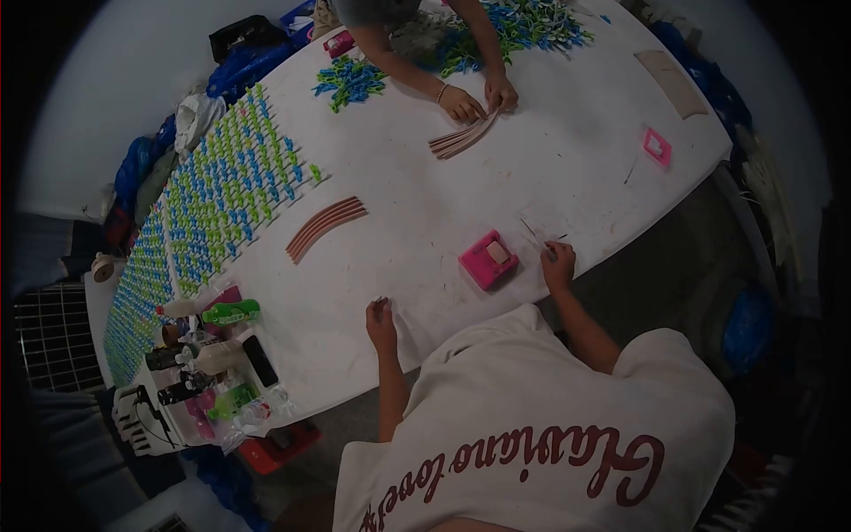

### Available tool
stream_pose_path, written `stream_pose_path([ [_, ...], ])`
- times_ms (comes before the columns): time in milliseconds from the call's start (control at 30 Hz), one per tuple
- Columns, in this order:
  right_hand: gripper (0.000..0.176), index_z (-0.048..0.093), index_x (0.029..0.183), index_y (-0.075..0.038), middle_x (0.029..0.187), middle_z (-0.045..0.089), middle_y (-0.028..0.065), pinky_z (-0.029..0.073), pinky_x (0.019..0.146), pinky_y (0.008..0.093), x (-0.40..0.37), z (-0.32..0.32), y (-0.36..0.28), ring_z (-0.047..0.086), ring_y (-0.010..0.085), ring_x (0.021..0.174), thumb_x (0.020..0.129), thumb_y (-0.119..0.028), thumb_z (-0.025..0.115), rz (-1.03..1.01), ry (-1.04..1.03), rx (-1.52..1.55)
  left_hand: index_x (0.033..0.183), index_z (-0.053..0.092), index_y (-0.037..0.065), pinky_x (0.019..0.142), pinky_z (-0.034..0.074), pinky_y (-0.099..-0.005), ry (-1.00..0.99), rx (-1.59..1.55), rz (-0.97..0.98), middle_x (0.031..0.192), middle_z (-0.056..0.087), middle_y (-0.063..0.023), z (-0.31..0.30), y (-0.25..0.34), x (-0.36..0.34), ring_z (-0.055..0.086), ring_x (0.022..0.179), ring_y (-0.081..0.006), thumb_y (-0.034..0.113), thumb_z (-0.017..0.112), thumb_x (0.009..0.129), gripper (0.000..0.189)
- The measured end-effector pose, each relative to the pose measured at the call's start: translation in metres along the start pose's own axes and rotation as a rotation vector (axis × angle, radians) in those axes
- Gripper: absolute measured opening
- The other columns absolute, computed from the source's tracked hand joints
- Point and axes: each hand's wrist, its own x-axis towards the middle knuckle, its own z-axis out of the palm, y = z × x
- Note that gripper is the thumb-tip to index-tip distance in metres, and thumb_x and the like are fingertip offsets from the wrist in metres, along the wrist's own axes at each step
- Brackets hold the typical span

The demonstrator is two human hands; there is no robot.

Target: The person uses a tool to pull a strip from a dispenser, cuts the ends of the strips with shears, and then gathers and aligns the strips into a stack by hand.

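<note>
My left hand (382,321) rests on the near edge of the white table (550,168), fingers curled together with nothing visible in them. My right hand (558,263) lies at the table edge to the right and pinches a thin stick (533,233) that points up and left. A pink box (487,258) with a pale piece on top sits between my hands, closer to the right one. A bundle of curved brown strips (325,227) lies farther in, beyond my left hand.
Across the table, another person's hands (480,97) press on a second bundle of brown strips (461,138). Rows of green and blue clips (226,182) cover the left side, with loose piles (514,31) at the far end. Bottles (208,355) crowd the near left corner. A small pink box (657,147) lies right.
</note>
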Motion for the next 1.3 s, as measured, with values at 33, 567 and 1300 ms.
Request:
stream_pose_path([
  [33, 0.025, 0.071, 0.103, -0.010, 0.103, 0.059, 0.0097, 0.048, 0.086, 0.0391, 0.001, -0.001, 0.000, 0.058, 0.0278, 0.095, 0.078, -0.013, 0.073, 0.000, -0.005, -0.005, 0.128, 0.049, -0.004, 0.100, 0.046, -0.0321, 0.002, 0.002, -0.004, 0.123, 0.064, -0.0154, 0.000, 0.001, 0.000, 0.060, 0.115, -0.0216, 0.005, 0.055, 0.097, 0.033],
  [567, 0.025, 0.071, 0.103, -0.009, 0.100, 0.061, 0.0109, 0.050, 0.083, 0.0376, 0.005, 0.001, 0.008, 0.061, 0.0266, 0.092, 0.079, -0.014, 0.074, -0.049, -0.024, 0.000, 0.126, 0.050, -0.006, 0.099, 0.046, -0.0321, 0.015, -0.014, 0.031, 0.121, 0.065, -0.0157, 0.000, -0.004, 0.002, 0.061, 0.114, -0.0214, 0.006, 0.055, 0.097, 0.032],
  [1300, 0.026, 0.071, 0.103, -0.008, 0.098, 0.062, 0.0109, 0.050, 0.081, 0.0380, 0.008, 0.003, 0.013, 0.061, 0.0268, 0.090, 0.079, -0.015, 0.074, -0.044, -0.029, 0.000, 0.125, 0.052, -0.005, 0.100, 0.045, -0.0315, 0.020, -0.012, 0.022, 0.118, 0.066, -0.0141, 0.001, -0.001, 0.001, 0.061, 0.111, -0.0199, 0.007, 0.056, 0.097, 0.031],
])
